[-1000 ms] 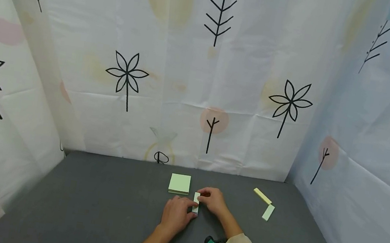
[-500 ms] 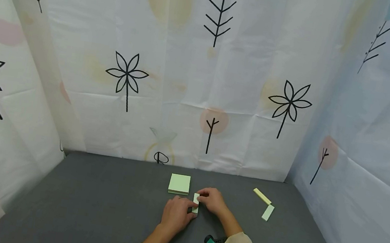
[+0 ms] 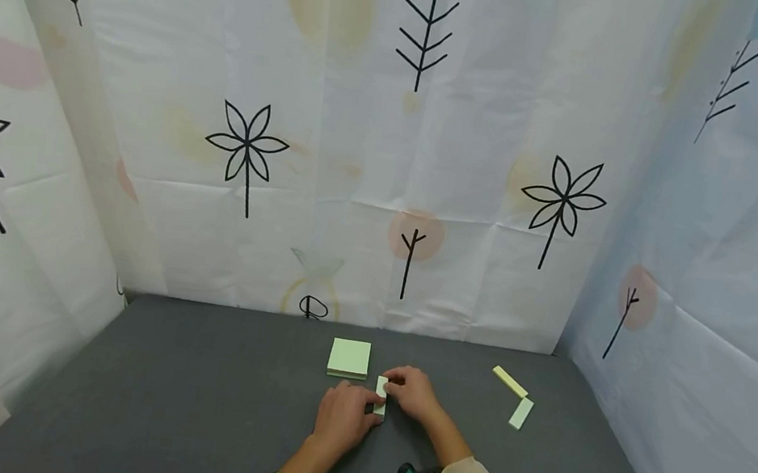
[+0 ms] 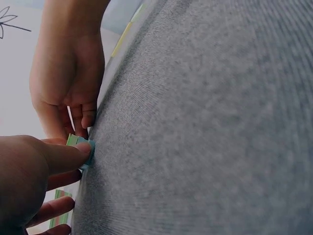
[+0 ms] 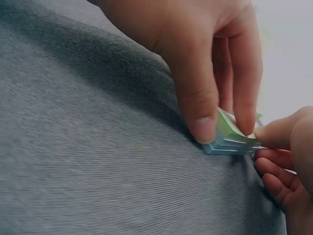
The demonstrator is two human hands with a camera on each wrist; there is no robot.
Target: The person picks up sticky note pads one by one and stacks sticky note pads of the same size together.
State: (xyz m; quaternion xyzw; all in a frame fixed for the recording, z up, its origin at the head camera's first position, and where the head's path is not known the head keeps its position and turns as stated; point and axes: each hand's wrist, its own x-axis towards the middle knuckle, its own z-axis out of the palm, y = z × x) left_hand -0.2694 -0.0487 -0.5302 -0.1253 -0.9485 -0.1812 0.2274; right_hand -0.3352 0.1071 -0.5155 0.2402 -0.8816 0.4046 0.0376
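Observation:
A small folded strip of pale green paper (image 3: pixel 381 395) lies on the grey cloth-covered table (image 3: pixel 192 405) in front of me. My left hand (image 3: pixel 343 417) pinches its near end, thumb tip on the fold (image 4: pixel 83 149). My right hand (image 3: pixel 411 391) pinches the far end between thumb and fingers (image 5: pixel 205 117), the layered edges of the paper (image 5: pixel 230 139) showing beneath them. Just behind the hands sits a square pad of green sticky notes (image 3: pixel 349 358).
Two more folded strips, one yellow (image 3: pixel 510 382) and one pale green (image 3: pixel 521 414), lie to the right. Patterned white curtains (image 3: pixel 392 148) close in the table at the back and both sides. A small black loop (image 3: pixel 313 307) lies at the back edge.

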